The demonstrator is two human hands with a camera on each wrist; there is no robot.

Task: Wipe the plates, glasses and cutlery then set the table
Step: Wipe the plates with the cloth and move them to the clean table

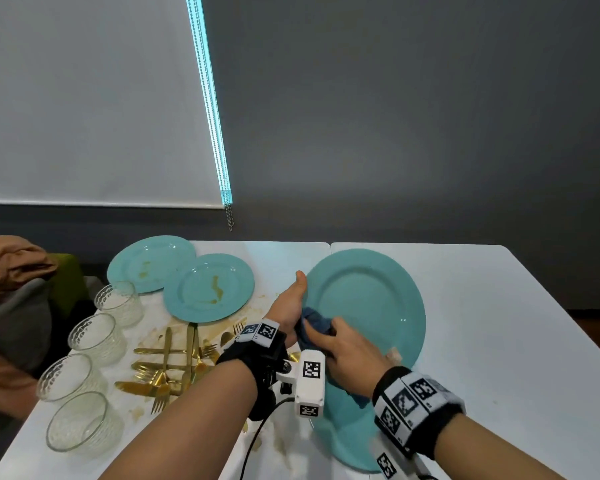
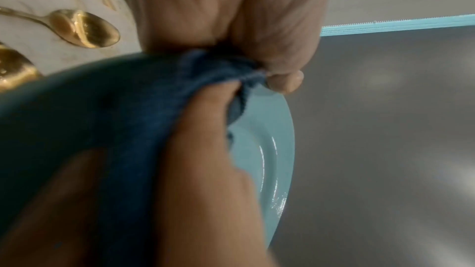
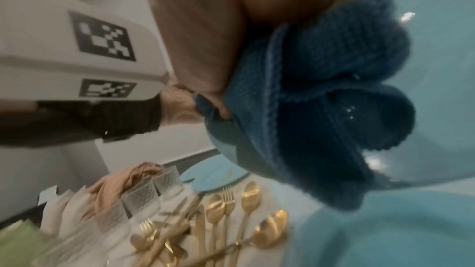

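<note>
Tilted teal plate, blue cloth against it

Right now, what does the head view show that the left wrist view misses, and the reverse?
Only the head view shows the four glasses, two stained plates, both wrists and the right hand holding the blue cloth. Only the left wrist view shows the left hand's fingertips pinching the lifted plate's rim, and gold spoons close up. Both show the cloth, that plate, gold cutlery and grey wall.
</note>
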